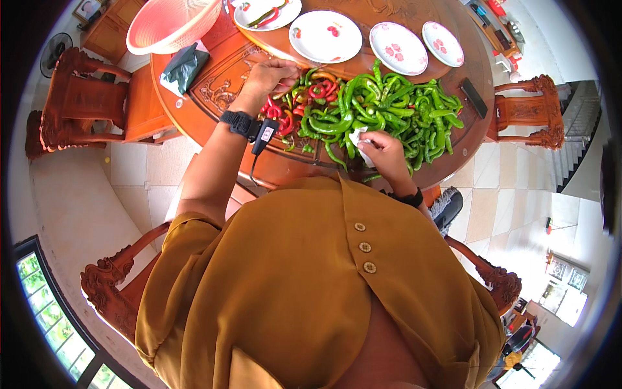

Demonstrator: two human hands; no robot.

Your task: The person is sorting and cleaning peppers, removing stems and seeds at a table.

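Note:
Green chili peppers [393,107] lie in a large heap on the carved wooden table [262,165], with red and mixed-colour peppers [316,91] piled at its left side. My left hand [272,78] is at the upper left edge of the red peppers, fingers close together; whether something is between them I cannot tell. In my right hand [384,148], at the near edge of the green heap, is a crumpled white tissue [358,141] pinched between thumb and fingers.
A pink plastic basket [175,24] stands at the table's upper left, near a dark plastic bag [187,68]. Plates, one [267,14] holding a few peppers, another [325,36] bare, line the raised turntable. A smartphone [473,98] lies at the right. Carved chairs [92,102] surround the table.

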